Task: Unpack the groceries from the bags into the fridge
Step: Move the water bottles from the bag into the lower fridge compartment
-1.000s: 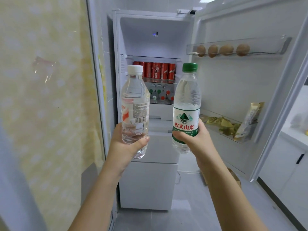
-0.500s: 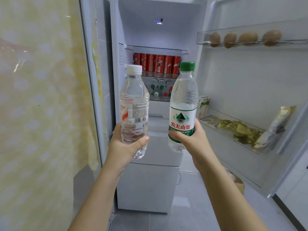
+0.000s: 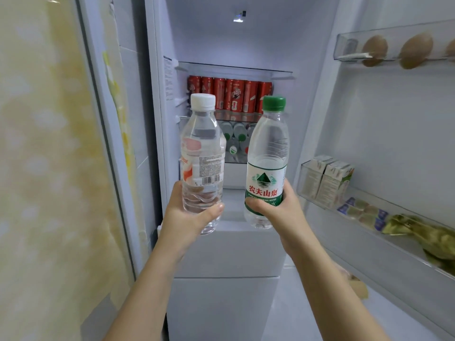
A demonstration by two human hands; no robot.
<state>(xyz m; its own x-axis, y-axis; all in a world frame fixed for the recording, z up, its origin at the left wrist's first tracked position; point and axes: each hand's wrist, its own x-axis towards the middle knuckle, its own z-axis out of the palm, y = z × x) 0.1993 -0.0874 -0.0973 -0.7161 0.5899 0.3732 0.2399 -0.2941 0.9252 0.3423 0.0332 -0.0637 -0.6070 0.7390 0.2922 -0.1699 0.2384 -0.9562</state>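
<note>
My left hand [image 3: 189, 217] grips the lower part of a clear water bottle with a white cap [image 3: 203, 153], held upright. My right hand [image 3: 278, 212] grips a second water bottle with a green cap and green label [image 3: 267, 166], also upright. Both bottles are raised in front of the open fridge [image 3: 236, 40]. Behind them a glass shelf carries a row of red cans [image 3: 231, 94]. The shelf below holds several lying bottles [image 3: 236, 139], partly hidden by the ones I hold.
The open fridge door stands at right. Its upper rack [image 3: 394, 50] holds brown eggs. Its middle rack [image 3: 327, 178] holds small cartons, little packets and gold-green bags [image 3: 423, 237]. A yellow patterned wall [image 3: 49, 168] is at left. A brown bag [image 3: 357, 286] lies on the floor.
I have stepped closer to the fridge, which now fills more of the view. Both bottles stay upright in my hands, carried nearer to the shelves.
</note>
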